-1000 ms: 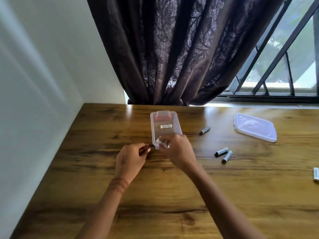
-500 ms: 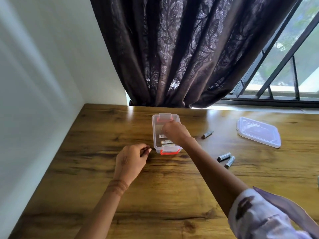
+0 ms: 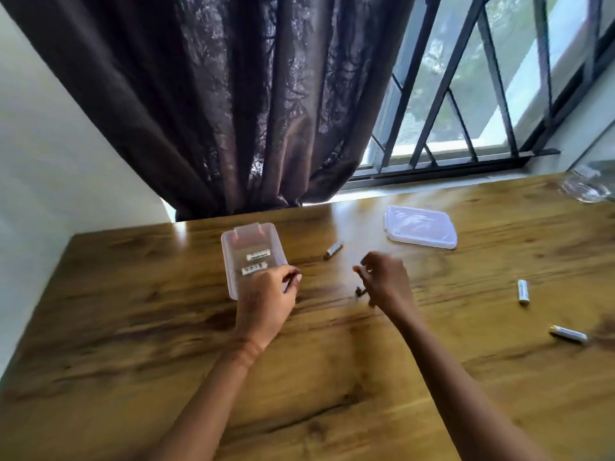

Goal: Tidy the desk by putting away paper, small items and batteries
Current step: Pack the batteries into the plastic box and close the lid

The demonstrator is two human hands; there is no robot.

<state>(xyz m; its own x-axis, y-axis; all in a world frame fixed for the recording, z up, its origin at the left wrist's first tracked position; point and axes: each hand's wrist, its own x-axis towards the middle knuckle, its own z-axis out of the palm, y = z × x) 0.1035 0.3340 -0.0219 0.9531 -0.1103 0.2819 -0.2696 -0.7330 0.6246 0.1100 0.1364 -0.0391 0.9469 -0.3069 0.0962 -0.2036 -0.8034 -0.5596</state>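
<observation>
A clear plastic box stands open on the wooden desk, with labelled batteries lying inside. My left hand sits at the box's near end with curled fingers and hides that end; I see nothing in it. My right hand, blurred, hovers to the right of the box with loosely curled fingers. The dark tip of a battery peeks out on the desk beneath it. Loose batteries lie behind the hands and at the right.
The box's clear lid lies flat at the back right. A crumpled clear plastic item sits at the far right edge. A dark curtain and barred window stand behind the desk, and a wall runs along the left.
My right hand left the box, where it set batteries down, and swung right over the loose batteries. My left hand shifted right to the box's near end. The view turned right.
</observation>
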